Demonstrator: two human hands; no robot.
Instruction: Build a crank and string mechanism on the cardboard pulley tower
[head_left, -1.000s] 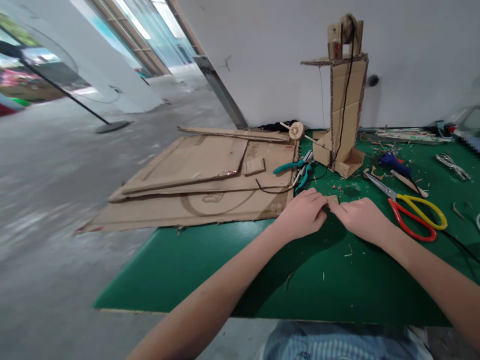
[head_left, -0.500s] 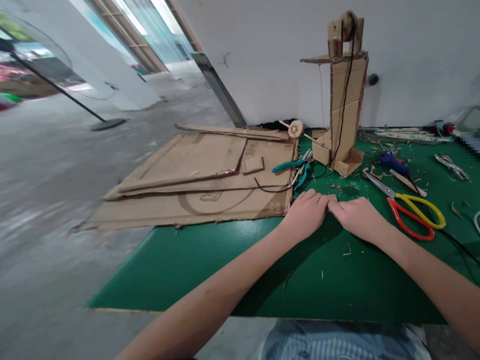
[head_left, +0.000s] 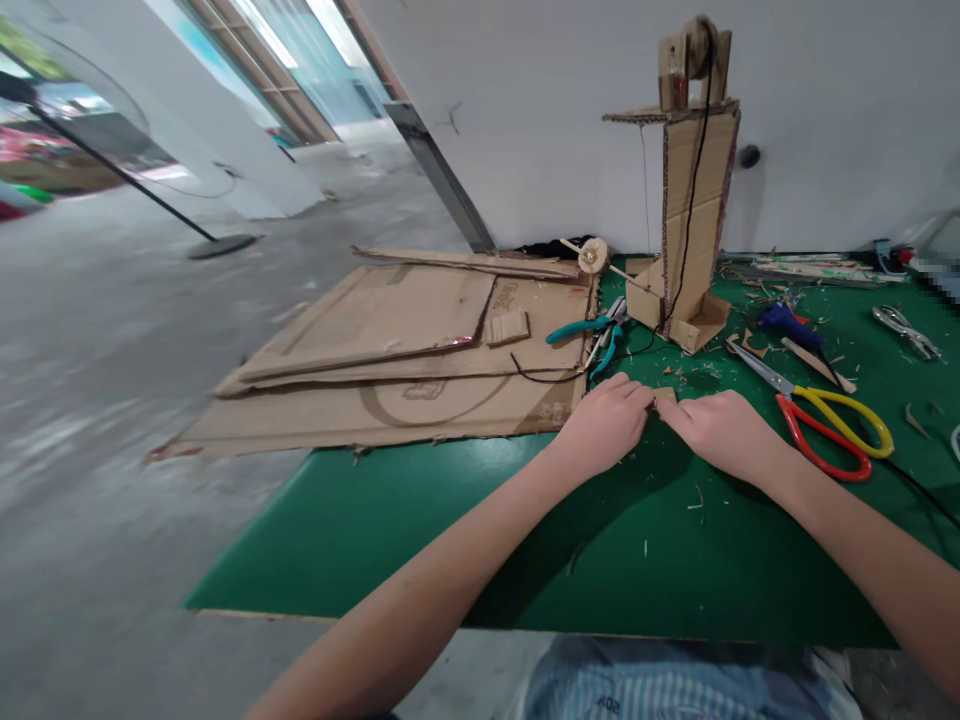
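Note:
Over the green table, my left hand (head_left: 611, 425) and my right hand (head_left: 724, 430) meet with bent fingers. Between them shows the edge of a small cardboard piece (head_left: 665, 394), pinched from both sides; most of it is hidden by the fingers. Teal-handled pliers (head_left: 581, 330) lie just beyond my left hand, beside a thin stick. To the right of my right hand rest scissors (head_left: 825, 405) with one red and one yellow handle, blades slightly apart. Behind the hands stands a cardboard tower (head_left: 694, 200) with a wheel on top and a black cord hanging down it.
Flat cardboard sheets (head_left: 375, 315) cover the table's left, with a small cardboard square (head_left: 508, 327) on them. A blue tool (head_left: 784, 322), probably a glue gun, and a metal tool (head_left: 905, 332) lie at right. Scraps are scattered around. A white wall (head_left: 525, 130) stands behind.
The view has shifted slightly. Both hands stay in nearly the same place on the cardboard piece, with only a slight shift of the fingers.

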